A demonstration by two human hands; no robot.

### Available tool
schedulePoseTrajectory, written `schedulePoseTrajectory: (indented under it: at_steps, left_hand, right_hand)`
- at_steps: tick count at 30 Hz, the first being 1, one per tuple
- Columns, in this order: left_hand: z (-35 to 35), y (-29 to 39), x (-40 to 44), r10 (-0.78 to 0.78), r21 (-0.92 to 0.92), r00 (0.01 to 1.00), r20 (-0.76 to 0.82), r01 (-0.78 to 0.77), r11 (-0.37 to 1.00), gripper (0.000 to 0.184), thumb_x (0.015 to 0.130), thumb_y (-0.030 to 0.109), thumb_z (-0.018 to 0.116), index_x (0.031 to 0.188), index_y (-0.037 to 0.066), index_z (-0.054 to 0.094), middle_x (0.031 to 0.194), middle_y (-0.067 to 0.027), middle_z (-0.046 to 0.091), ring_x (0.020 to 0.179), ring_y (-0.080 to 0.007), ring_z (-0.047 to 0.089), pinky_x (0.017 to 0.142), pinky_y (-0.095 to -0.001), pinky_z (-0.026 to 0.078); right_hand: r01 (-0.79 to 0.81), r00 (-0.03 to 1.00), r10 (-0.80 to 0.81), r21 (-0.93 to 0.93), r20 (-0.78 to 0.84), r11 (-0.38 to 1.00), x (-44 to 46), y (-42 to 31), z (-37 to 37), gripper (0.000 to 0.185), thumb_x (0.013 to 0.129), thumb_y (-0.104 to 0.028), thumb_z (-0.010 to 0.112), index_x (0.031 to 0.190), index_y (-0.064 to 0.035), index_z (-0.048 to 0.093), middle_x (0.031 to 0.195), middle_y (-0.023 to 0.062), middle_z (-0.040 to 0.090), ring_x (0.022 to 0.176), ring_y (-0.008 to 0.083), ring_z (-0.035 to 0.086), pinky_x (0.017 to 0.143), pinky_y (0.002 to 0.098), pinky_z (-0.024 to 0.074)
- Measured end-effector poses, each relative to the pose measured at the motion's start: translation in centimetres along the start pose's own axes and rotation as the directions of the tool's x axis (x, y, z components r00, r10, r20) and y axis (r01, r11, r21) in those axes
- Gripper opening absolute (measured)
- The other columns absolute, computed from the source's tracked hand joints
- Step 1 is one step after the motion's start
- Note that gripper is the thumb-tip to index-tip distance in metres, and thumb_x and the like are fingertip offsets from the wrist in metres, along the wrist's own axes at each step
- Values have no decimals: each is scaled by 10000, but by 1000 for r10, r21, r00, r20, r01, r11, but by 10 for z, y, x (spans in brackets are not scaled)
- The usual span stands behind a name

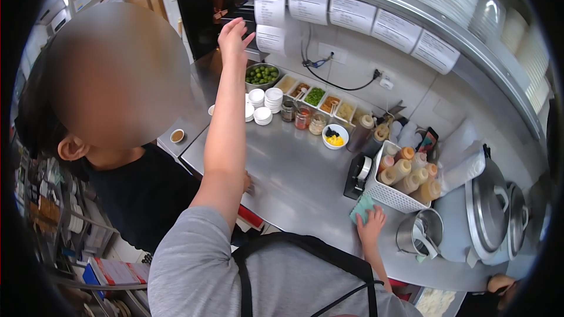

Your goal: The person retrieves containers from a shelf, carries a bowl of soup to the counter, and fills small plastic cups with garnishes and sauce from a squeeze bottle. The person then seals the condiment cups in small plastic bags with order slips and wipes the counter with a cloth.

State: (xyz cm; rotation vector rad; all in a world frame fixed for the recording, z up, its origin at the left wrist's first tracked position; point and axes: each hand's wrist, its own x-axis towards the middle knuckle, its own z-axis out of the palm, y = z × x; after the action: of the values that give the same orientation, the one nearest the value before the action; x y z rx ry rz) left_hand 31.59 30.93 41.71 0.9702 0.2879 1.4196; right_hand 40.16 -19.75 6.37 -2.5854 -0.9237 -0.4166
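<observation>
My left hand (235, 40) is raised high on an outstretched arm, close to the hanging paper order slips (270, 39). Its fingers are apart and bent a little, with nothing visible in them. Low on the right, my right hand (371, 227) is on the steel counter (288, 173) with a teal cloth (362, 206) under its thumb and fingers. The cloth lies against the front of a black dispenser (356, 177) and a white basket (392, 197) of sauce bottles. A metal pot (432, 223) with utensils stands right of this hand.
Along the wall stand a bowl of limes (262, 74), stacked white dishes (262, 115), topping trays (315, 95), jars (302, 118) and a white bowl (335, 137) with yellow and black food. Large lidded pots (487, 199) are at right. A person in black (144, 199) stands close on my left.
</observation>
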Motion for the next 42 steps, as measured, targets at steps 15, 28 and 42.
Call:
schedulePoseTrajectory:
  at_steps: [15, 28, 42]
  left_hand:
    - [25, -112, -231, -515, 318, 712, 478, 406, 857, 117, 850, 156, 542, 919, 71, 585, 912, -12, 602, 810, -107, 575, 650, -241, 472]
    - [43, -101, -300, -617, 479, 464, 635, 390, 786, 186, 844, 211, 559, 951, 62, 586, 940, -39, 608, 871, -146, 574, 744, -293, 452]
    - [37, -105, -350, -637, 560, 402, 657, 305, 770, 173, 867, 206, 548, 950, 58, 582, 912, -22, 609, 827, -105, 566, 696, -248, 451]
  right_hand:
    - [569, 708, -679, 411, 197, 712, -32, -158, 50, 597, 790, -342, 578, 1296, -104, 370, 1332, 173, 354, 1233, 339, 327, 992, 455, 282]
    - [-328, 943, 320, -90, -91, 941, -20, 51, 21, 518, 811, -295, 536, 1263, -68, 426, 1327, 203, 350, 1228, 368, 318, 1008, 466, 255]
    - [214, 918, -314, 363, 243, 907, -3, 3, -45, 271, 795, -179, 558, 1040, -64, 570, 1039, 145, 574, 946, 352, 547, 822, 420, 440]
